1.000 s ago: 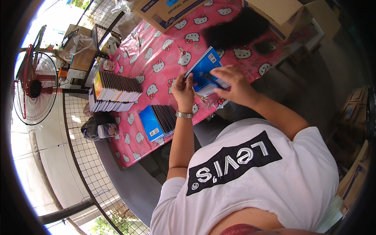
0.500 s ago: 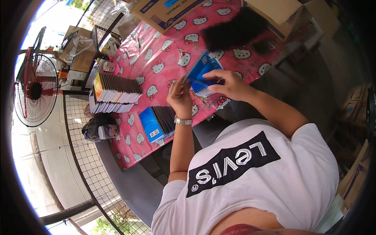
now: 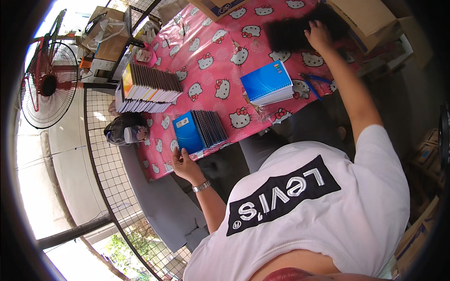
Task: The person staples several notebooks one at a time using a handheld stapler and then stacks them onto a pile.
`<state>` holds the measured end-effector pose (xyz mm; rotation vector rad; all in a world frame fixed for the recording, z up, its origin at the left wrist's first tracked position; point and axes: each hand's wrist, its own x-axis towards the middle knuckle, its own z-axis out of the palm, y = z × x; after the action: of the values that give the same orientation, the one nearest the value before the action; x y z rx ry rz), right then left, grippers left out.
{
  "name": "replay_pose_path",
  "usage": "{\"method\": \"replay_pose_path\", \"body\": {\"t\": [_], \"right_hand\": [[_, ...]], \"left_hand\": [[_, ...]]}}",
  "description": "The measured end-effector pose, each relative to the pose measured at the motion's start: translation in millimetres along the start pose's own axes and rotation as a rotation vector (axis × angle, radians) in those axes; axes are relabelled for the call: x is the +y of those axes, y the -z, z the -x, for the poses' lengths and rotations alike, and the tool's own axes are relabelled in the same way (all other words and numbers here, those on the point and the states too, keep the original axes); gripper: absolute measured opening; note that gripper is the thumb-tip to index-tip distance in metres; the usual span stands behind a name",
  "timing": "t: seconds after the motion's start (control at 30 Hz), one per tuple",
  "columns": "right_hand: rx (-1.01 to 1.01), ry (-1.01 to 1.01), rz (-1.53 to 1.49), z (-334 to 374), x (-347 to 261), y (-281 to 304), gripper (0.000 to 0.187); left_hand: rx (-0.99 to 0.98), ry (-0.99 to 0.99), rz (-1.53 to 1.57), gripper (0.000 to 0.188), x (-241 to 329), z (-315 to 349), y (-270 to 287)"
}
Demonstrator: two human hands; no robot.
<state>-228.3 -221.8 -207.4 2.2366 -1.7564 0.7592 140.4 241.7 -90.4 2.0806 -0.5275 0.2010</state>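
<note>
A row of spiral notebooks [image 3: 190, 133] with blue covers and black coils stands near the table's front edge. My left hand [image 3: 187, 167] is at its near left corner, fingers apart and touching the front cover's edge. Farther right lies a stack of blue-covered notebooks [image 3: 267, 82] with white page edges. At the far right, my right hand [image 3: 320, 36] reaches onto a dark heap of thin black coil-like strands [image 3: 286, 36]. Its fingers are spread over the heap, and nothing shows in them. Blue-handled pliers [image 3: 313, 89] lie beside the stack.
A taller row of notebooks [image 3: 150, 86] stands at the table's left. Cardboard boxes [image 3: 363, 23] sit at the back and far right. A standing fan [image 3: 49, 84] and wire mesh [image 3: 110, 173] are on the left. Pink patterned cloth [image 3: 201, 89] covers the table.
The blue notebook held between both hands has been let go; a blue notebook now tops the stack. My left hand moved down to the notebook row, my right out to the black heap.
</note>
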Motion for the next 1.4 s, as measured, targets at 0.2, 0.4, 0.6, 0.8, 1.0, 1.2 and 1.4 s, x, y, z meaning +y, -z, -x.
{"method": "replay_pose_path", "body": {"t": [0.2,0.4,0.6,0.8,1.0,1.2,1.4], "right_hand": [[-0.28,-0.234,-0.168,-17.8,10.3,-33.5,0.035],[-0.184,-0.089,-0.061,-17.4,-6.4,-23.0,0.028],[-0.341,-0.074,-0.139,-35.3,-15.5,5.9,0.037],[-0.387,-0.026,-0.131,-22.0,11.4,-5.9,0.038],[-0.27,-0.139,-0.328,-31.6,3.1,-7.3,0.027],[0.109,0.024,-0.488,-24.6,-3.8,38.7,0.023],[-0.807,-0.411,-1.536,43.6,-66.9,115.4,0.027]], "left_hand": [[-0.008,-0.228,-0.338,0.027,14.4,-0.1,-8.9],[-0.562,-0.934,0.023,0.029,139.5,46.2,-106.0],[-0.973,-1.184,-0.229,0.045,167.5,67.7,-184.5],[-1.012,-1.162,-0.093,0.038,183.3,45.1,-214.1],[-1.226,-0.719,-0.039,0.023,158.8,13.4,-247.2],[-1.056,-0.5,0.232,0.02,135.3,33.4,-248.2],[-1.028,-0.463,0.323,0.018,118.3,35.2,-253.3]]}}
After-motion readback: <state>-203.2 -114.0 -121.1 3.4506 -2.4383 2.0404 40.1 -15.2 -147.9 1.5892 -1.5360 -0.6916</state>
